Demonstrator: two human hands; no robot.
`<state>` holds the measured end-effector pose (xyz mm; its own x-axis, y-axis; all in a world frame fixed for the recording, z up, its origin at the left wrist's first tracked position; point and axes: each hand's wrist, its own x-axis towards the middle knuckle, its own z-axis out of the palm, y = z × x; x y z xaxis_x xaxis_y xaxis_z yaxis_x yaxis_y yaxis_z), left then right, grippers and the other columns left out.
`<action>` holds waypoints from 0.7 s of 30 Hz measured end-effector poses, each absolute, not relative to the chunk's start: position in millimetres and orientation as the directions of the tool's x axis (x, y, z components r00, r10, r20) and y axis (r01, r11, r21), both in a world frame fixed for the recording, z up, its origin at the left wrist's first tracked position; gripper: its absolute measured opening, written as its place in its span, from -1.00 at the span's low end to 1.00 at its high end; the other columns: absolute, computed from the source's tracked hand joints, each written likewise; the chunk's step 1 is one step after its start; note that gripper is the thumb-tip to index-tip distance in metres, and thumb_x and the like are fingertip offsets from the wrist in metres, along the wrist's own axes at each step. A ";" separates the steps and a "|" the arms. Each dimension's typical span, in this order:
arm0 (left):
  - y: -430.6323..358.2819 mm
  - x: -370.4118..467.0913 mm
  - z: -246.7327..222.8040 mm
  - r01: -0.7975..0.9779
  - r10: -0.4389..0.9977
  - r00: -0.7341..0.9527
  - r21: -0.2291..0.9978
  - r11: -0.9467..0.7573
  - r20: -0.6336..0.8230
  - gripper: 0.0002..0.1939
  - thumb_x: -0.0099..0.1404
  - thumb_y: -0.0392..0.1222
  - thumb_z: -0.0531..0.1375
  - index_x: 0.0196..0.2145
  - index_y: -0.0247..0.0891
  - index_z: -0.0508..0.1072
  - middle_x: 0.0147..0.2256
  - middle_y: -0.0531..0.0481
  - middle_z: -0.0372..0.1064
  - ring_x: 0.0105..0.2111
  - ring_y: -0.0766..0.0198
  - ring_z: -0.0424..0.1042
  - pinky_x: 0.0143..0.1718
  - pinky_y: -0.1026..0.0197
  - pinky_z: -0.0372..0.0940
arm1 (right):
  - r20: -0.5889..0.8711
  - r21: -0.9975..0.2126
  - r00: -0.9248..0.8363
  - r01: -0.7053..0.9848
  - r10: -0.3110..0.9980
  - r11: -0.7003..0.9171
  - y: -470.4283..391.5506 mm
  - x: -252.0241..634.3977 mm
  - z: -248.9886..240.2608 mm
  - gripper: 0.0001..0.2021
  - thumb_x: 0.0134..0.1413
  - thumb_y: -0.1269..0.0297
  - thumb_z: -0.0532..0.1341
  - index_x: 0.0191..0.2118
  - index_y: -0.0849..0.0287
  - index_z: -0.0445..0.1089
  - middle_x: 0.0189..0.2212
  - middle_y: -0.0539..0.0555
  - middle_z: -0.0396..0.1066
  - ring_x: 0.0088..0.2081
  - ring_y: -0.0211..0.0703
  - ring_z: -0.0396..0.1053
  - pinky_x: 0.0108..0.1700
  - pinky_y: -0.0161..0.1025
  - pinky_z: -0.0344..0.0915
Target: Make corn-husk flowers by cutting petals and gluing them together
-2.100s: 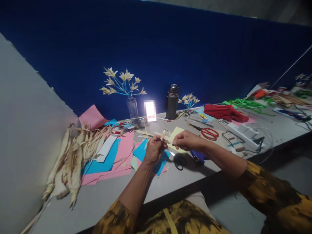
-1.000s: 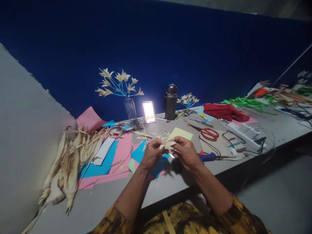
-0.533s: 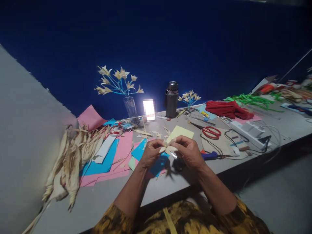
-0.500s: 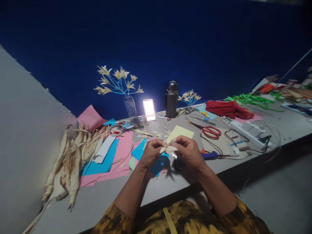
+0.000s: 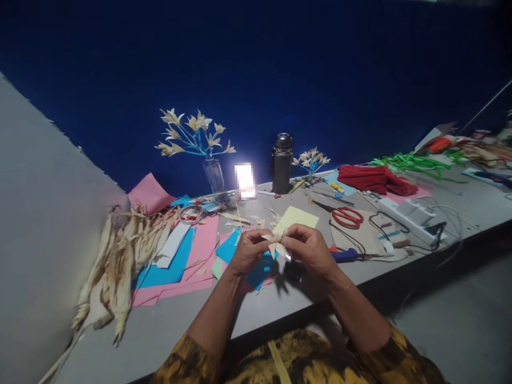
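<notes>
Between my two hands is a small cream flower [image 5: 276, 244], its pointed petals looking like dried corn husk. My left hand [image 5: 248, 250] pinches it from the left with thumb and forefinger. From the other side my right hand [image 5: 310, 249] grips it the same way. Both hands are raised above the table, in front of a pale yellow paper sheet [image 5: 298, 217]. Blue paper [image 5: 260, 272] lies below the flower. Beside my right wrist is a tool with a blue handle [image 5: 344, 256].
Dried corn husks [image 5: 120, 261] and pink paper [image 5: 204, 250] lie on the left. Behind stand a glass vase [image 5: 216, 181] of husk flowers, a bright light [image 5: 245, 180] and a dark flask [image 5: 282, 165]. Red-handled scissors [image 5: 347, 217] and a power strip [image 5: 412, 218] are on the right.
The flower has turned between my fingers, so a petal now points down toward me. My hands have stayed in nearly the same place.
</notes>
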<state>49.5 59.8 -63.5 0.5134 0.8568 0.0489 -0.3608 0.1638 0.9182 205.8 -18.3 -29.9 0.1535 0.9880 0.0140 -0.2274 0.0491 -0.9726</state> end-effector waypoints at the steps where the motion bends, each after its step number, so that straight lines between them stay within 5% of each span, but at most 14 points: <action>1: 60.2 50.1 -64.4 -0.371 0.861 0.505 0.917 0.150 0.063 -0.77 -0.10 -0.20 0.51 -0.50 -0.32 0.58 -0.47 0.01 0.44 -0.51 0.36 0.37 -0.47 0.32 0.25 | 0.010 -0.973 0.159 -0.227 0.987 0.047 -18.1 205.7 -30.7 -0.73 -0.15 0.11 0.45 -0.46 0.16 0.43 -0.60 -0.06 0.31 -0.58 -0.32 0.14 -0.54 -0.33 0.08; 21: 52.2 56.9 -66.0 -0.453 0.880 0.474 0.855 0.253 -0.010 -0.72 -0.13 -0.29 0.49 -0.42 -0.27 0.55 -0.41 0.05 0.48 -0.49 0.33 0.42 -0.43 0.29 0.29 | 0.029 -0.964 0.216 -0.253 0.976 0.085 -16.2 199.1 -32.1 -0.70 -0.10 0.07 0.45 -0.43 0.19 0.44 -0.66 -0.09 0.27 -0.62 -0.37 0.08 -0.59 -0.37 -0.06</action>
<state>56.9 52.2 -66.0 0.4743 0.8803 -0.0098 -0.4526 0.2534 0.8550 199.1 -16.2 -32.1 0.2159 0.9760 0.0291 -0.2532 0.0848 -0.9637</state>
